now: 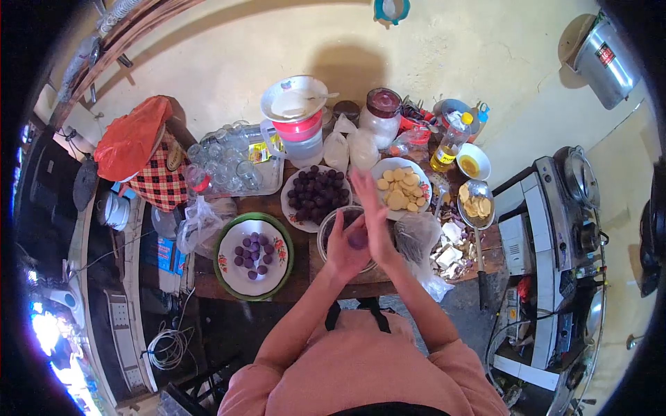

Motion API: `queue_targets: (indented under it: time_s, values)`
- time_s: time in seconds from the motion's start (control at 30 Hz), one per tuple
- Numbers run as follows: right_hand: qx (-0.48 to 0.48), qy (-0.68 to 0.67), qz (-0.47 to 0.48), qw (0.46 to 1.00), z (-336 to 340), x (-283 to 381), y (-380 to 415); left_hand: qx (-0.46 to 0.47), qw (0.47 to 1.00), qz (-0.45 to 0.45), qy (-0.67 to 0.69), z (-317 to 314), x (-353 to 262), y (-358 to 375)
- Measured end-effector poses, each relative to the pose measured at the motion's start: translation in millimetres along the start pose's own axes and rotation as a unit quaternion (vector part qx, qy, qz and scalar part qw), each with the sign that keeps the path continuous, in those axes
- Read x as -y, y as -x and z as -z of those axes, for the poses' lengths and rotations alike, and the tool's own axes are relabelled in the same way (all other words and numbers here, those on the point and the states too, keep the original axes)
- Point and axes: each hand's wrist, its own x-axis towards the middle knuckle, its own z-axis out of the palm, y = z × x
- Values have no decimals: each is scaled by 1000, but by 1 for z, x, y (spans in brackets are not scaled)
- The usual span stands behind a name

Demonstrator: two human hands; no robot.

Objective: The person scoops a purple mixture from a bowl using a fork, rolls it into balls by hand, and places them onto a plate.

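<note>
Over a clear bowl (322,236) at the table's front edge, my two hands meet with a ball of purple dough (357,240) between the palms. Cupped beneath it on the left is my left hand (344,248), its palm turned up. My right hand (375,220) presses from the right side, fingers long and pointing away from me. The bowl is largely hidden under the hands. To the left, a flowered white plate (232,270) holds several small purple balls (254,258). Behind my hands stands a plate of dark purple balls (318,197).
Pale yellow slices fill a plate (400,188) at the back right; a strainer (479,208) holds more. Peelings (451,249) and a plastic bag (418,243) lie at the right. A pitcher (298,142), an oil bottle (447,150) and a tray of glasses (229,161) line the back.
</note>
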Motion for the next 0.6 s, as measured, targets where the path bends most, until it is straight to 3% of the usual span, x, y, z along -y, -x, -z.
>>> queue_targets:
  time_s: [0.07,0.1,0.23,0.3,0.4,0.47,0.53,0.6]
  values:
    - [-59,-306,-6,950,6,6,-6,11,1000,9,19,2,-1,-1]
    - [-62,-312,1,948,15,11,-8,38,999,7,20,2,0,-2]
    - [15,27,52,998,30,4,-15,54,998,27,23,-2,-2,2]
    - [60,270,48,960,26,2,-14,20,999,37,11,-3,1,3]
    - [138,416,54,897,0,4,-7,40,999,14,-1,1,5,-1]
    - [34,495,138,857,-31,-15,20,80,997,-20,-3,9,5,-5]
    - [42,518,149,842,-34,-12,24,81,996,-36,-8,2,3,-2]
    - [162,481,84,857,-16,-7,19,96,993,-67,-14,-2,7,2]
